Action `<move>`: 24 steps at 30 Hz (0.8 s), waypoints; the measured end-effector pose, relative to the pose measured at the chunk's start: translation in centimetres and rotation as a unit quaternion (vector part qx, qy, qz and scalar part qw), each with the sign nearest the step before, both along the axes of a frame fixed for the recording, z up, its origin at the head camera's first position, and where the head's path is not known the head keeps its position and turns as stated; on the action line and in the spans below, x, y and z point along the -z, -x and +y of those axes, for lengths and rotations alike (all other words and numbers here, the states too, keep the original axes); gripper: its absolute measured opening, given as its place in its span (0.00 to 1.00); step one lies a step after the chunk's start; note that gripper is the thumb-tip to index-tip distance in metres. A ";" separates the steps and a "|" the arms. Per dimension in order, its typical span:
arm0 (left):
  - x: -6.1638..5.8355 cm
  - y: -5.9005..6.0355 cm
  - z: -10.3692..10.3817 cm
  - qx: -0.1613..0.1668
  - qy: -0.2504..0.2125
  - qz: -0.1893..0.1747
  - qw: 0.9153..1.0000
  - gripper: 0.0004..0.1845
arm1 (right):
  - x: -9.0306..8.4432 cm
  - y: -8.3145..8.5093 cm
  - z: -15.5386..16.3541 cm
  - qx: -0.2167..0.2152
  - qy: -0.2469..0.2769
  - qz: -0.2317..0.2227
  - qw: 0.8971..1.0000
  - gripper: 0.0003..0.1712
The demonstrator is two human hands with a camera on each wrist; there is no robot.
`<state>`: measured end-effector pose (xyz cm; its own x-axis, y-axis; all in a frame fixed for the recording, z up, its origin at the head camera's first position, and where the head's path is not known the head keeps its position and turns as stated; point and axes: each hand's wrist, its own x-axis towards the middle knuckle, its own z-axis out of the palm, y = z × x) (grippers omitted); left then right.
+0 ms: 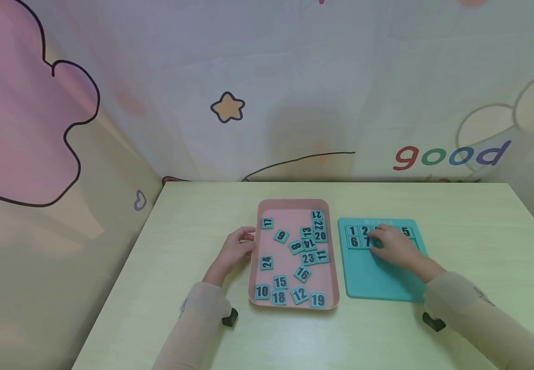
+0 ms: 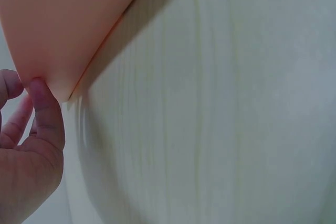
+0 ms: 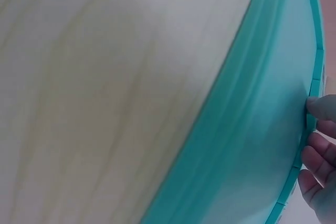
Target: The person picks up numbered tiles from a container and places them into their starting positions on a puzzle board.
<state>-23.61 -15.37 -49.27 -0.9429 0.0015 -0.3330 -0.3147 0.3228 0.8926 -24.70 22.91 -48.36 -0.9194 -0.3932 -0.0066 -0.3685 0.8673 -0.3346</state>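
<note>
A pink tray [image 1: 294, 205] in the middle of the table holds several loose teal number tiles [image 1: 308, 258]. My left hand [image 1: 235, 249] lies beside the tray's left rim; its fingertips [image 2: 42, 98] touch the tray's outer wall [image 2: 63, 19]. To the right lies a teal board [image 1: 378, 280] with tiles 1, 2, 5, 6 and 7 [image 1: 352, 231] set along its top rows. My right hand [image 1: 393, 245] rests on the board, its fingers covering the tiles beside the 7. In the right wrist view the fingertips [image 3: 317, 111] touch the board's edge [image 3: 252, 145]. Nothing is visibly gripped.
The pale wooden table [image 1: 192, 216] meets a cartoon-printed curtain wall [image 1: 267, 103] at the back and left. Small black wrist mounts [image 1: 231, 317] sit near both sleeves. Bare tabletop [image 2: 220, 108] lies around the tray and board.
</note>
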 end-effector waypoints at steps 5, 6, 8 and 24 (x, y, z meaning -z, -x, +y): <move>0.1 0.0 0.0 0.000 0.005 -0.002 1.000 0.21 | -0.1 -0.1 0.0 0.001 0.005 0.001 1.000 0.21; 0.1 0.1 0.0 0.000 0.005 -0.002 1.000 0.21 | -0.1 -0.1 0.0 0.000 0.006 0.000 1.000 0.22; 0.2 0.1 0.0 -0.001 0.004 -0.001 1.000 0.21 | -0.3 0.0 -0.1 -0.004 0.010 0.000 1.000 0.21; 0.0 0.0 0.0 -0.002 0.004 -0.007 1.000 0.21 | -2.9 1.3 -3.4 -0.019 0.044 0.007 0.999 0.21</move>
